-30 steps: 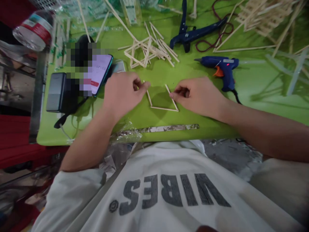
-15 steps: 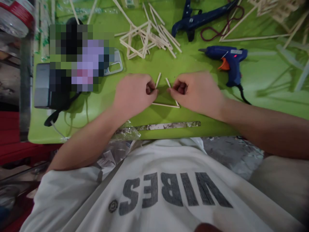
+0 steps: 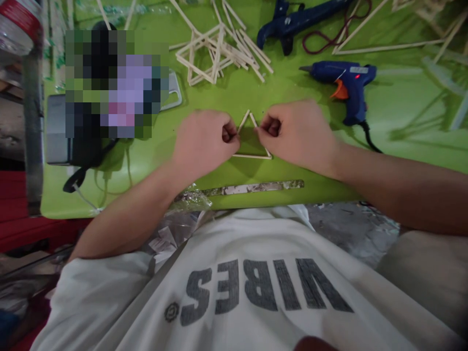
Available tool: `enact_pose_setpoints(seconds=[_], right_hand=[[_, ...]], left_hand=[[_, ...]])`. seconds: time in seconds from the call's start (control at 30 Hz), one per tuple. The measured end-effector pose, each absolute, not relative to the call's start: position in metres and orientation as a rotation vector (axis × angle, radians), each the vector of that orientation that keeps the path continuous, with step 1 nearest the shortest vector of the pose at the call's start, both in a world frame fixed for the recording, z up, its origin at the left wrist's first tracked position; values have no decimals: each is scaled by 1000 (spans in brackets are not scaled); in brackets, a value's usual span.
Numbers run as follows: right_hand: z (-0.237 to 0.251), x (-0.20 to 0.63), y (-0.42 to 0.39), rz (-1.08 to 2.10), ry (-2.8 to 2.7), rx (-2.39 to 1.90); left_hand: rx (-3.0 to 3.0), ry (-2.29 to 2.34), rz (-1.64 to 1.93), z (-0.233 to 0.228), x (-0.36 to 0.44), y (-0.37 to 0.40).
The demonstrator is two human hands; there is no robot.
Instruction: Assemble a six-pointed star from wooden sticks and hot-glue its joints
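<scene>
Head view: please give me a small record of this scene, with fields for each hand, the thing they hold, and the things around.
left hand: left hand, fingers pinched on the left stick of the triangle
right hand: right hand, fingers pinched on the right stick
held thing: stick triangle, flat on the table, side sticks meeting at the top
surface: green table
behind the hands: pile of sticks
right of the hands: blue glue gun, lying on its side
near edge: long strip
</scene>
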State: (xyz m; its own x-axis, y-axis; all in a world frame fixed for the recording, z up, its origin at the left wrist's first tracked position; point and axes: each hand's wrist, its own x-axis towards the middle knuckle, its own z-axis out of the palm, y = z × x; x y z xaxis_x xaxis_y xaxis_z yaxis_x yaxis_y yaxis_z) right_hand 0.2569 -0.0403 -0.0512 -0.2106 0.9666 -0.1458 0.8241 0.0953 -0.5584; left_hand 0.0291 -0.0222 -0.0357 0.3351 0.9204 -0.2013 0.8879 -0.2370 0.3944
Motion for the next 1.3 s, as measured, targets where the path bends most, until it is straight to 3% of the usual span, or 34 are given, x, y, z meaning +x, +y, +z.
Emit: enact_pose_setpoints(seconds=[1.3], right_hand=[[-48,253,-29,856,-2014,-1827]], left_hand=[[2144,1463,178,-32,28,-12]])
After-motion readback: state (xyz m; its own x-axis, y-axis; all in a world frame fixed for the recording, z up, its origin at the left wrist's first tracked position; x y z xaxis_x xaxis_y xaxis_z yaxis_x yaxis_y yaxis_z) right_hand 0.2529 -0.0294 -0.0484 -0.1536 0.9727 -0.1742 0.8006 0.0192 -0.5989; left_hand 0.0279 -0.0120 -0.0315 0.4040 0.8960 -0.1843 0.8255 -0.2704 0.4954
